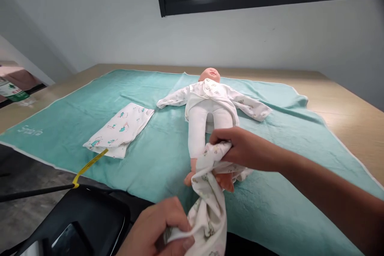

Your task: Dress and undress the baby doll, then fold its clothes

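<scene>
A baby doll lies on its back, wearing a white printed top with both sleeves spread and white leggings. Bunched white printed pants stretch between my two hands beside the doll's feet. My left hand, low in the view, pinches one end of the pants between thumb and fingers. By the doll's lower leg, my right hand is closed around the other part, its fingertips partly hidden by the cloth. One bare foot shows left of the cloth, the other just under it.
A teal blanket covers much of the wooden table. On it, left of the doll, lies a folded printed cloth. A plastic bottle is at the far left. A black bag with a yellow tag sits at the lower left.
</scene>
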